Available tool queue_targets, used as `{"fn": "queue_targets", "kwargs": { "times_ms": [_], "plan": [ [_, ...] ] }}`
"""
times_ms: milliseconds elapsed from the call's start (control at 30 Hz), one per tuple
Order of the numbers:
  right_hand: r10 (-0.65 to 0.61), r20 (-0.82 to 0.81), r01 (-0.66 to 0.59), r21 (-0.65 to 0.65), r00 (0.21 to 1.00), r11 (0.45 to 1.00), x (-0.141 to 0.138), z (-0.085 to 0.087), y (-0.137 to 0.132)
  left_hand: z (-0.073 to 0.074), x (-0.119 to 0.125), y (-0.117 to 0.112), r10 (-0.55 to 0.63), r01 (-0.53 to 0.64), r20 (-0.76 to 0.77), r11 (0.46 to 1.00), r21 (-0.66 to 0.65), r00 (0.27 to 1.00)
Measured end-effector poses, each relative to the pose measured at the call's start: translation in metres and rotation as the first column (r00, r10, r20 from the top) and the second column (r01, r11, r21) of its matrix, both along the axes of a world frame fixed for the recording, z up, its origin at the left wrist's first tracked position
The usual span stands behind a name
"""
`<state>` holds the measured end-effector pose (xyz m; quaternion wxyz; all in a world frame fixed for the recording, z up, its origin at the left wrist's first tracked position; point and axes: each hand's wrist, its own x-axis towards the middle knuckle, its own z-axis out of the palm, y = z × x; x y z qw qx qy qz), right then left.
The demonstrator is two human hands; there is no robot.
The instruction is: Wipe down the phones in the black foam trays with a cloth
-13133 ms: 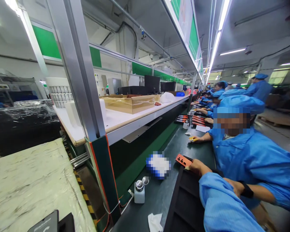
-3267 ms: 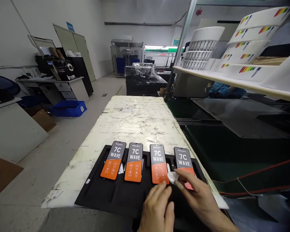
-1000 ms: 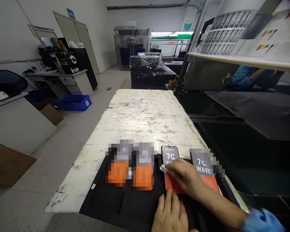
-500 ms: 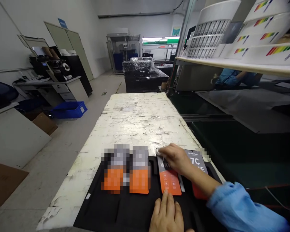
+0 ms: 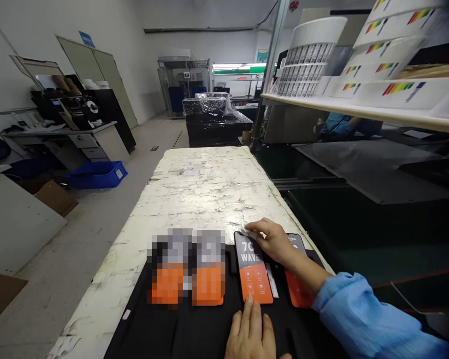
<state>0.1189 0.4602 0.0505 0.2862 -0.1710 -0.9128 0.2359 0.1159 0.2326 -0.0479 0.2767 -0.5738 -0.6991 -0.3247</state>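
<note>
Several Blackview 7C Wave phones with grey-and-orange printed film lie side by side in a black foam tray (image 5: 194, 331). My right hand (image 5: 271, 242) pinches a white wipe (image 5: 245, 231) against the top edge of the third phone (image 5: 253, 276). My left hand (image 5: 250, 331) rests on the tray, its fingertips touching that phone's lower edge. My right wrist partly hides the rightmost phone (image 5: 297, 289). The two left phones (image 5: 168, 267) (image 5: 208, 267) are pixelated.
The tray sits on a scuffed white table (image 5: 209, 194). To the right stands a shelf (image 5: 359, 109) with white printed cartons, above a dark conveyor. A blue crate (image 5: 97, 174) and a plastic-wrapped black stack (image 5: 209, 117) stand on the floor beyond.
My right hand has slid up and left to the third phone's top edge with the wipe, uncovering more of that phone. My left hand stays near its lower edge while the view shifts slightly.
</note>
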Motion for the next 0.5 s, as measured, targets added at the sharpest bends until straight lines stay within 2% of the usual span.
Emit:
{"fn": "queue_targets", "kwargs": {
  "times_ms": [100,200,267,333,433,500],
  "plan": [
    [0.108,0.035,-0.109,0.020,0.994,0.994,0.035,-0.010,-0.025,0.005,-0.002,0.001,-0.013,0.014,-0.025,1.000,0.019,1.000],
    [0.270,0.136,-0.271,-0.009,0.953,0.963,0.077,-0.018,-0.058,0.010,-0.004,0.004,0.011,-0.010,-0.021,0.998,0.069,1.000],
    [0.317,0.178,-0.320,-0.012,0.931,0.947,0.086,-0.018,-0.067,0.012,-0.003,0.005,0.019,-0.017,-0.017,0.996,0.093,1.000],
    [0.288,0.183,-0.295,0.015,0.940,0.955,0.074,-0.013,-0.061,0.013,-0.003,0.005,0.021,-0.020,-0.016,0.997,0.077,1.000],
    [0.138,0.124,-0.149,0.089,0.983,0.985,0.032,-0.003,-0.038,0.015,-0.002,0.003,0.014,-0.013,-0.026,0.999,0.038,1.000],
    [0.065,0.076,-0.072,0.094,0.995,0.993,0.004,0.001,-0.025,0.017,-0.002,0.001,0.018,-0.017,-0.035,1.000,0.024,0.999]
  ]
}}
